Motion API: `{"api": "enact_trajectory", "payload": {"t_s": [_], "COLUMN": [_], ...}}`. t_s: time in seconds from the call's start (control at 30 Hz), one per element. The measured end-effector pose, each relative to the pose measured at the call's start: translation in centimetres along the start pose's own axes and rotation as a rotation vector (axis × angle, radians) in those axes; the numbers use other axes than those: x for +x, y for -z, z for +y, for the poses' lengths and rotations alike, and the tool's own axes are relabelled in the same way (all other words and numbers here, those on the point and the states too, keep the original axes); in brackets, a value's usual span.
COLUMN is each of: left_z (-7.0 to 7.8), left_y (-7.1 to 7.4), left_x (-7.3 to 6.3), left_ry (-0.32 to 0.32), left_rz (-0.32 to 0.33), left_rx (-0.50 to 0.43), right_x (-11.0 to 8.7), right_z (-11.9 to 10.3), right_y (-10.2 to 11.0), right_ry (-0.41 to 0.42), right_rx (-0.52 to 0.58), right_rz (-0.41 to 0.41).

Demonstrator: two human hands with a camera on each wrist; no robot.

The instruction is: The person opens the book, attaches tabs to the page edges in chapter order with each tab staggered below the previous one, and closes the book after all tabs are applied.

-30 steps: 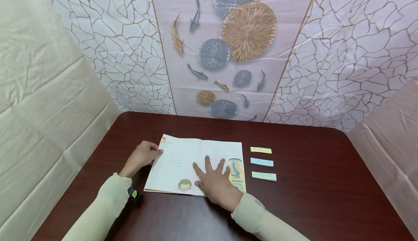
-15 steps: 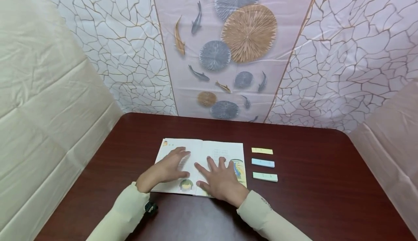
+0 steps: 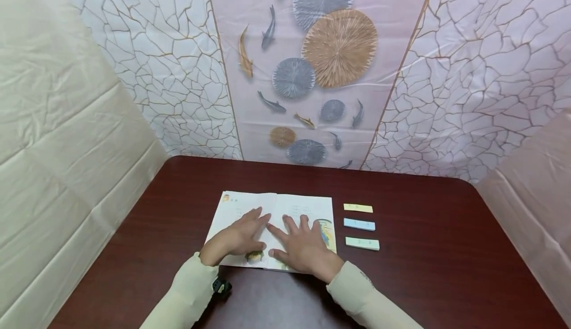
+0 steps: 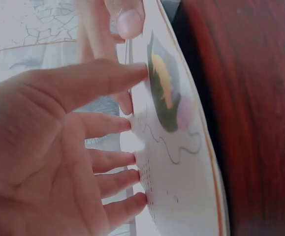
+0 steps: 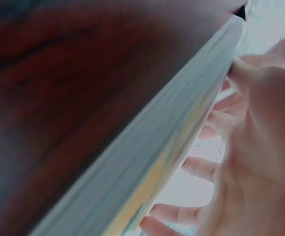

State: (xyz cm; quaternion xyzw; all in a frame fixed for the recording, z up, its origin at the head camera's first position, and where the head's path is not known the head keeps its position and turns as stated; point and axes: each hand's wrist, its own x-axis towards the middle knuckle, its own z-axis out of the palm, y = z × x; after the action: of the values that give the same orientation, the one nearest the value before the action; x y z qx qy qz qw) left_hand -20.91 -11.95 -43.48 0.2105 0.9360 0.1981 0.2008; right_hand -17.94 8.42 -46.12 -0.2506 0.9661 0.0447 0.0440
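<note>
An open picture book point(image 3: 285, 202) lies flat on the dark table, with printed text and coloured drawings on both pages. My left hand point(image 3: 241, 235) rests on the left page near the centre fold, its fingers spread; the left wrist view shows the fingertips and thumb touching the paper point(image 4: 181, 172). On the right page my right hand point(image 3: 303, 245) lies with fingers spread wide. In the right wrist view its fingertips touch the page above the thick stack of page edges point(image 5: 147, 128). The hands partly cover the text and drawings.
Right of the book, three small paper slips lie in a column: a yellow slip point(image 3: 358, 208), a blue slip point(image 3: 359, 224) and a green slip point(image 3: 362, 243). The dark red table point(image 3: 428, 249) meets a patterned cloth backdrop point(image 3: 294, 81) at its far edge.
My left hand has let go of the left page's outer edge and moved right across the page to near the fold. My right hand has stayed nearly in place on the right page.
</note>
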Motion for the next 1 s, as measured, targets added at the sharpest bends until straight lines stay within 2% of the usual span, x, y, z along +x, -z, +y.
{"api": "enact_trajectory", "payload": {"t_s": [0.23,0.33,0.53,0.63,0.77,1.0], "left_z": [0.2,0.2,0.0,-0.1,-0.2,-0.2], "left_y": [-0.3,-0.6,-0.9,-0.9,-0.7,-0.3], "left_x": [-0.1,-0.1,0.0,0.1,0.1,0.1], "left_ry": [0.029,0.042,0.047,0.046,0.041,0.046], "left_rz": [-0.018,-0.026,-0.027,-0.023,-0.019,-0.009], "left_rx": [-0.030,-0.033,-0.050,-0.055,-0.070,-0.089], "right_x": [-0.6,-0.7,-1.1,-1.4,-1.5,-1.4], "right_z": [2.0,3.6,7.4,8.8,9.5,9.4], "right_y": [1.3,1.6,1.8,1.8,1.8,1.6], "right_ry": [-0.035,-0.080,-0.206,-0.234,-0.233,-0.233], "right_rx": [0.264,0.323,0.384,0.375,0.360,0.389], "right_rz": [0.045,0.048,-0.004,-0.054,-0.098,-0.101]}}
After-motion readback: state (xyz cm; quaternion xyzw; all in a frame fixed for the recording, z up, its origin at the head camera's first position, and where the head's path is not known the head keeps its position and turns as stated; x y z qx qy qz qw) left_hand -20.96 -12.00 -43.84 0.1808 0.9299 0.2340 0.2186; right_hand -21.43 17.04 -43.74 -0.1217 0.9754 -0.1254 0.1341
